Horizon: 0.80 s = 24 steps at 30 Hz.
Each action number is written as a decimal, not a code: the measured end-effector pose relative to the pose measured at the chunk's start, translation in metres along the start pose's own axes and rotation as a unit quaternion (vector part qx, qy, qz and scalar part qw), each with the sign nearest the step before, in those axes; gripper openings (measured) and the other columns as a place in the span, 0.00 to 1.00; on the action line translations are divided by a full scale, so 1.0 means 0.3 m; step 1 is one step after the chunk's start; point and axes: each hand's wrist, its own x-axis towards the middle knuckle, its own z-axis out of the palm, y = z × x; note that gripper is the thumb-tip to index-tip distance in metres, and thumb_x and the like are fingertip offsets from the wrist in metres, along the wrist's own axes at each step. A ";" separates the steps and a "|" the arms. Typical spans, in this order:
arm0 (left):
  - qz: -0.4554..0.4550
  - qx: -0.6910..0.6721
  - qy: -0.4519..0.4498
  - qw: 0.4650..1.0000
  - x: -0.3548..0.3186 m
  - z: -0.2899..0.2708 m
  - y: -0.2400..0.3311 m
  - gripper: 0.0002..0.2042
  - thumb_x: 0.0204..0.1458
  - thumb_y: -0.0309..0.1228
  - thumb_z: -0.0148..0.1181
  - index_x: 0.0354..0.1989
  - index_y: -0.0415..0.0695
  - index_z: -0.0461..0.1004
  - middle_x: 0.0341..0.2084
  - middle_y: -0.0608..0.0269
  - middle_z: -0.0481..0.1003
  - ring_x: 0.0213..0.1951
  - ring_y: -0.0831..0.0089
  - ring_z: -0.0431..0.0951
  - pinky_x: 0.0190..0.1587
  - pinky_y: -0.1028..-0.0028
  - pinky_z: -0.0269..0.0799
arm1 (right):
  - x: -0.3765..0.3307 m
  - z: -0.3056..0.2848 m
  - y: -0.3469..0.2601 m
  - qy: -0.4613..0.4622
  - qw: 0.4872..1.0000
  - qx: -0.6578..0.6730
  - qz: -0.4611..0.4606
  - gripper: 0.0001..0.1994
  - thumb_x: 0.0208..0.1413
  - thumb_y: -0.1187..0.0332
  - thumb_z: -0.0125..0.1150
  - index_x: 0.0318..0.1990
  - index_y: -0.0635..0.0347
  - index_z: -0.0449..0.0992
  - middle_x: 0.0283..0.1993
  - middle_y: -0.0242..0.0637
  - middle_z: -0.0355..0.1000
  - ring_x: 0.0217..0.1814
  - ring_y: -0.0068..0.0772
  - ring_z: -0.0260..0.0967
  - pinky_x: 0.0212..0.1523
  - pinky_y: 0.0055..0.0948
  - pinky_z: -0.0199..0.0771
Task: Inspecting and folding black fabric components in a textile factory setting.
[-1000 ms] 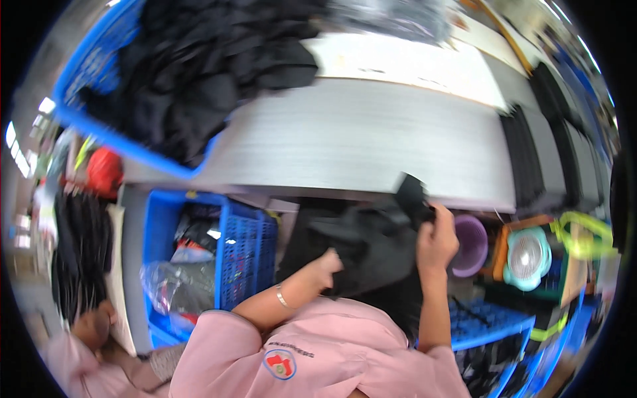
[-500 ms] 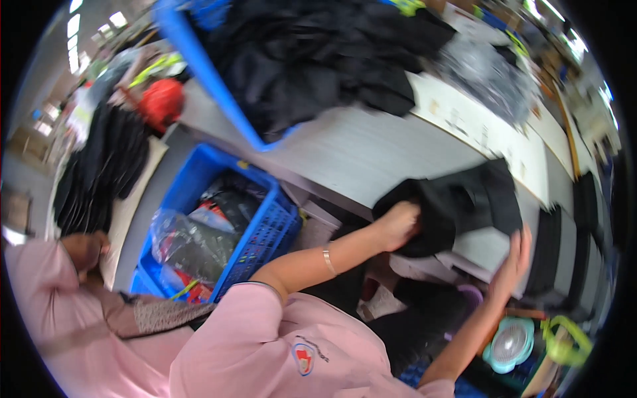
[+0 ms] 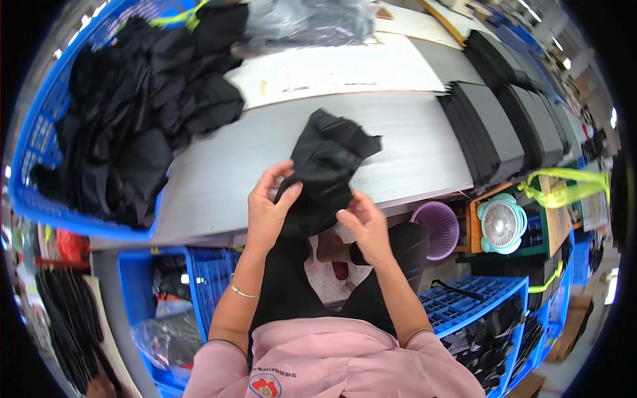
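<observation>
A piece of black fabric (image 3: pixel 328 159), folded and creased, is held up over the near edge of the grey table (image 3: pixel 405 142). My left hand (image 3: pixel 271 209) grips its left side, thumb in front and fingers behind. On the lower right edge, my right hand (image 3: pixel 366 229) pinches the cloth between thumb and fingers. Its far end is slightly blurred and spreads above the tabletop. Left of my hands, a large blue crate (image 3: pixel 40 159) is heaped with crumpled black fabric pieces (image 3: pixel 146 99).
Stacks of flat black pieces (image 3: pixel 488 129) stand at the right. Near them are a turquoise fan (image 3: pixel 502 224) and a purple basket (image 3: pixel 438 232). Blue crates flank my legs, one (image 3: pixel 199 278) at left, another (image 3: pixel 474 308) at right. A white board (image 3: pixel 391 63) lies across the table.
The view has swung right. The black fabric has come in front of me; my right hand, earlier apart from it, now grips its edge alongside my left.
</observation>
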 end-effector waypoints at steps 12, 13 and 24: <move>-0.174 -0.421 -0.247 0.855 0.037 0.104 -0.090 0.25 0.53 0.43 0.68 0.53 0.45 0.67 0.49 0.62 0.74 0.51 0.70 0.75 0.57 0.69 0.70 | 0.061 -0.118 0.013 -0.083 0.940 0.314 0.104 0.17 0.55 0.72 0.67 0.51 0.51 0.72 0.47 0.23 0.71 0.48 0.14 0.68 0.46 0.19 0.68; -0.182 -0.418 -0.242 0.857 0.040 0.115 -0.084 0.25 0.53 0.43 0.68 0.53 0.45 0.67 0.49 0.62 0.74 0.51 0.70 0.75 0.57 0.69 0.70 | 0.063 -0.121 0.010 -0.081 0.941 0.316 0.092 0.17 0.55 0.72 0.67 0.51 0.51 0.72 0.47 0.23 0.71 0.48 0.14 0.68 0.46 0.19 0.68; -0.101 -0.294 -0.207 0.928 0.085 0.207 -0.047 0.17 0.50 0.19 0.64 0.48 0.42 0.69 0.43 0.64 0.74 0.43 0.73 0.75 0.50 0.75 0.71 | 0.110 -0.051 -0.056 0.027 0.980 0.187 -0.055 0.13 0.52 0.76 0.67 0.40 0.58 0.66 0.36 0.27 0.65 0.37 0.17 0.68 0.37 0.18 0.67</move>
